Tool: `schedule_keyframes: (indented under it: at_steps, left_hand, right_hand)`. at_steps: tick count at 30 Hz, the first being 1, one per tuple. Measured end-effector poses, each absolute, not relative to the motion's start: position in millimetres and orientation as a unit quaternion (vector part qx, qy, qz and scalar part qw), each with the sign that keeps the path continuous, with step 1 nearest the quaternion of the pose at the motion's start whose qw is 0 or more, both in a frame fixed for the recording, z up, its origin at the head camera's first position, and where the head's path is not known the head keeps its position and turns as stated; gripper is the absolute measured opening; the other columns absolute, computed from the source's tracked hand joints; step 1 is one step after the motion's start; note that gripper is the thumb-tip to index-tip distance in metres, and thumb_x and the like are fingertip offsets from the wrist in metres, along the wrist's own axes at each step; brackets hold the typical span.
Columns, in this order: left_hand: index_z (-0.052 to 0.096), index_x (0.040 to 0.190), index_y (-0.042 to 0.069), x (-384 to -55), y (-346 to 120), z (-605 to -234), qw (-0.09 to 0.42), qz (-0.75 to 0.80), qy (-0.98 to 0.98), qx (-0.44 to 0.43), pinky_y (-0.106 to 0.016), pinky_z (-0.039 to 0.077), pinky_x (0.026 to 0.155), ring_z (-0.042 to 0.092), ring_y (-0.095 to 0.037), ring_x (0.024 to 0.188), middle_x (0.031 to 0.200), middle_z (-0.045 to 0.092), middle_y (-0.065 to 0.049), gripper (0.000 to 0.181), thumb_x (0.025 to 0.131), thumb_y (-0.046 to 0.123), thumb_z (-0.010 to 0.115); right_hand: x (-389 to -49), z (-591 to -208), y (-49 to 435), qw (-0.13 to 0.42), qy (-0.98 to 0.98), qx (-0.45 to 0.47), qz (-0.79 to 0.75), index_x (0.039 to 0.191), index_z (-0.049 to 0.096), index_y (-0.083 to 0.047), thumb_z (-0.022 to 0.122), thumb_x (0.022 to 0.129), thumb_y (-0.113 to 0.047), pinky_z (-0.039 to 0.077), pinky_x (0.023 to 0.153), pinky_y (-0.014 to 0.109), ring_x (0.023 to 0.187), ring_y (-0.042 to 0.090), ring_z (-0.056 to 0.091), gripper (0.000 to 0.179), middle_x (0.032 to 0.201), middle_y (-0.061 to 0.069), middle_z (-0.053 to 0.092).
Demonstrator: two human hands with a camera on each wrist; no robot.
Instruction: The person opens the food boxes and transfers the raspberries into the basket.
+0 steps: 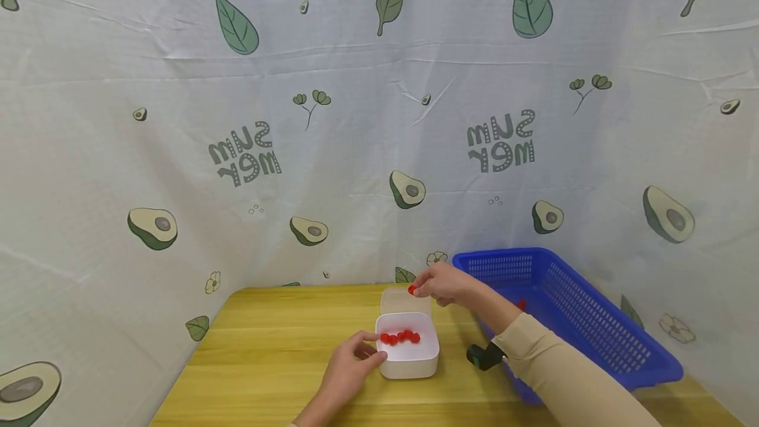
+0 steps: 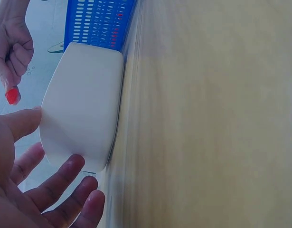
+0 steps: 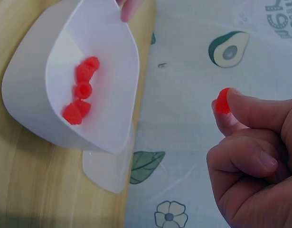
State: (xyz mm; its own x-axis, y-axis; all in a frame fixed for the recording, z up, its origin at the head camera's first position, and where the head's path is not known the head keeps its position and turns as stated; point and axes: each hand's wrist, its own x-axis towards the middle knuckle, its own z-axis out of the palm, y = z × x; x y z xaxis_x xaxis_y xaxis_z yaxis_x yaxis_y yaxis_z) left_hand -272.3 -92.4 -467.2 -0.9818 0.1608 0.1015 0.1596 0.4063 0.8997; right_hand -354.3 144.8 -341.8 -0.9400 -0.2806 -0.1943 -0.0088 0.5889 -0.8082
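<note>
Right hand [image 1: 446,282] pinching berry [image 3: 222,101], axis unclear, left hand [image 1: 347,366] relaxed against box [image 1: 409,369], mouth upward

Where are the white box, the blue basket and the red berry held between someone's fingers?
White box [image 1: 408,370]: head view, on its outer front wall.
Blue basket [image 1: 593,313]: head view, on its slotted inner wall.
Held red berry [image 3: 222,101]: right wrist view, middle of its visible side.
</note>
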Motion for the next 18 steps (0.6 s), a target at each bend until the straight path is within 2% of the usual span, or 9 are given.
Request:
schedule_keyframes:
  at_steps: [10, 18]
  left_hand:
    - [0.07, 0.119, 0.015, -272, -93, -467, -0.004, 0.536, 0.839, 0.095, -0.027, 0.048, 0.069, 0.059, -0.016, 0.085, 0.092, 0.068, 0.002, 0.035, 0.089, 0.031, 0.077]
    - [0.07, 0.119, 0.014, -273, -93, -467, -0.005, 0.536, 0.839, 0.099, -0.026, 0.048, 0.068, 0.059, -0.016, 0.085, 0.091, 0.068, 0.002, 0.034, 0.09, 0.03, 0.077]
  right_hand:
    - [-365, -336, 175, 0.138, 0.881, -0.071, -0.447, 0.112, 0.072, 0.0, 0.072, 0.09, -0.011, 0.03, 0.049, 0.023, 0.05, 0.012, 0.031, 0.024, 0.066, -0.001, 0.043]
    - [-368, -333, 209, 0.133, 0.874, -0.061, -0.463, 0.11, 0.067, 0.005, 0.07, 0.092, -0.009, 0.03, 0.049, 0.023, 0.049, 0.01, 0.03, 0.023, 0.065, -0.002, 0.042]
